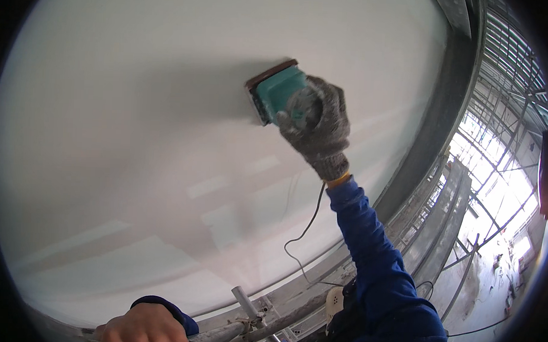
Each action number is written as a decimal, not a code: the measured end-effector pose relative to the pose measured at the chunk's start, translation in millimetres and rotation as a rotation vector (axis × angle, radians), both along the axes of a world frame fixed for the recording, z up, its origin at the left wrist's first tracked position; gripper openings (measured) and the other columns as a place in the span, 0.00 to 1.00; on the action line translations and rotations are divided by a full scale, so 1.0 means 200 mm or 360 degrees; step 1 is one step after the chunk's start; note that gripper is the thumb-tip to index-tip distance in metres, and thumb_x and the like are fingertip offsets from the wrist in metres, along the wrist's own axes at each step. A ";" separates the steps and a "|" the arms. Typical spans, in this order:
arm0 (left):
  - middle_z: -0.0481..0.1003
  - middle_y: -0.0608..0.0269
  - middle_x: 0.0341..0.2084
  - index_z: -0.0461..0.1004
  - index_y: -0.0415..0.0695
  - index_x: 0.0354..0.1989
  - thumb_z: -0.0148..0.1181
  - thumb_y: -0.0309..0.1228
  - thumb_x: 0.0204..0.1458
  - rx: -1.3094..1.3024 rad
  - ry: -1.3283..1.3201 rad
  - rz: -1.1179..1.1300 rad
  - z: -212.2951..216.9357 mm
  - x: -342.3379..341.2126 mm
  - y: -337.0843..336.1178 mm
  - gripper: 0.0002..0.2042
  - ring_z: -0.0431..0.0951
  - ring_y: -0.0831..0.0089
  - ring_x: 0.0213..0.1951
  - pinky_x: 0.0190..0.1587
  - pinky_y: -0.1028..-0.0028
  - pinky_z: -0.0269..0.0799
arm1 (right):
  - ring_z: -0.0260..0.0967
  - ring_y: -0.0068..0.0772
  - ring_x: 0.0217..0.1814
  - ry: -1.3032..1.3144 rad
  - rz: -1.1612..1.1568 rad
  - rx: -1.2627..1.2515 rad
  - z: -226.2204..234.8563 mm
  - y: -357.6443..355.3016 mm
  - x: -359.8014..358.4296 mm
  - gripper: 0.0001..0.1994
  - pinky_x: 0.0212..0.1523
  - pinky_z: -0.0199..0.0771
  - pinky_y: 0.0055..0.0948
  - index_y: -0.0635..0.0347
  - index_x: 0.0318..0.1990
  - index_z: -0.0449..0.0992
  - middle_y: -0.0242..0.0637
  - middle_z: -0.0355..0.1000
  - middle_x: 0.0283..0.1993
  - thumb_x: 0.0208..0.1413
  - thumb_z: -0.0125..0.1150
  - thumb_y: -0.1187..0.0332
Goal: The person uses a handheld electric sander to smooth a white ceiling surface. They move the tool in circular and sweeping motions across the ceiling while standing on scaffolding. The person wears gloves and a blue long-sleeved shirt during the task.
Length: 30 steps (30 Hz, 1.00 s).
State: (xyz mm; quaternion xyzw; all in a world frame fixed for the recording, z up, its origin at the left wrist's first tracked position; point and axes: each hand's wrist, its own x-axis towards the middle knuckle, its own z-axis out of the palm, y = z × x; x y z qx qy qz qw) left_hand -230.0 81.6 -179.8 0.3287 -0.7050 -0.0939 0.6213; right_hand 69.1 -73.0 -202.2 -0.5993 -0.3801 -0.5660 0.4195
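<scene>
My right hand (318,121), in a grey knitted glove dusted with white, is closed around a teal electric palm sander (278,88). The sander's dark brown pad lies against a smooth, pale wall (127,57), and a shadow falls to its left. From beneath my right wrist a thin dark cord (315,214) hangs in a loose curve. My bare left hand (148,328) is at the bottom edge with its knuckles bent. Its fingertips are cut off by the frame, so what they grip is hidden. A metal pipe (211,339) runs close beside that hand.
Scaffold pipes with a short upright tube (244,301) stand along the wall's lower edge. A dark metal frame (417,140) borders the wall on the right. Beyond it are long planks (438,219), scaffolding (499,112) and a pale floor (481,293) far below.
</scene>
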 end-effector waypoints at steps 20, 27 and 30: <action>0.76 0.64 0.21 0.76 0.45 0.25 0.57 0.35 0.56 -0.0098 0.0024 0.0051 -0.01 -0.02 -0.02 0.10 0.74 0.74 0.19 0.21 0.77 0.71 | 0.72 0.42 0.48 0.0009 -0.0078 -0.0063 0.00 0.01 -0.04 0.35 0.42 0.79 0.37 0.52 0.56 0.68 0.39 0.68 0.49 0.36 0.75 0.61; 0.74 0.66 0.20 0.76 0.46 0.24 0.56 0.36 0.56 -0.0079 -0.0002 0.0037 0.00 -0.01 -0.02 0.11 0.74 0.76 0.18 0.21 0.78 0.71 | 0.72 0.41 0.49 0.0060 -0.0177 0.0095 0.33 -0.06 0.13 0.35 0.45 0.78 0.38 0.52 0.56 0.68 0.39 0.68 0.50 0.36 0.75 0.60; 0.74 0.66 0.19 0.76 0.46 0.25 0.56 0.36 0.57 -0.0078 0.0009 0.0039 0.00 -0.01 -0.02 0.11 0.74 0.76 0.18 0.20 0.78 0.70 | 0.72 0.43 0.49 -0.0008 -0.0140 0.0048 0.29 -0.04 0.08 0.35 0.44 0.78 0.39 0.51 0.56 0.67 0.40 0.68 0.50 0.37 0.75 0.59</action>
